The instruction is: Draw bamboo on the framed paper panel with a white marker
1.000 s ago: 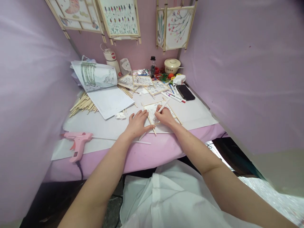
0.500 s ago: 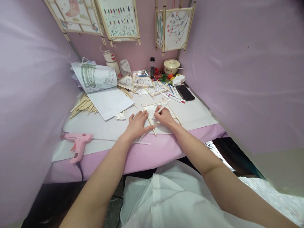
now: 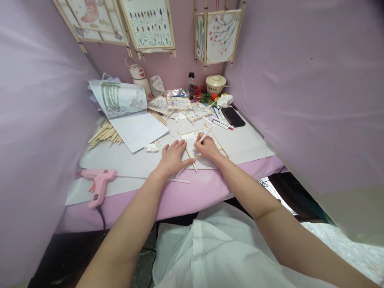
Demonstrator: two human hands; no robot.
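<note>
My right hand (image 3: 207,146) is closed around a white pen (image 3: 207,133), its tip end low over a small paper panel (image 3: 190,138) framed with thin wooden sticks. Dark drawn marks show on the panel, partly covered by the hand. Flat on the table, my left hand (image 3: 173,157) has its fingers spread, with fingertips and thumb at the panel's left edge. Just left of that hand lies a crumpled tissue (image 3: 152,148). Behind the panel are other framed drawings (image 3: 197,111) and several loose markers (image 3: 218,123).
A pink glue gun (image 3: 99,184) lies at the front left. An open sketch pad (image 3: 139,130) rests beside a pile of wooden sticks (image 3: 105,135). Toward the back right are a black phone (image 3: 233,117) and a lidded bowl (image 3: 216,84). Painted lanterns (image 3: 222,38) hang above.
Both hands stay in nearly the same place, the pen still in the right one. The whole view has shifted very slightly.
</note>
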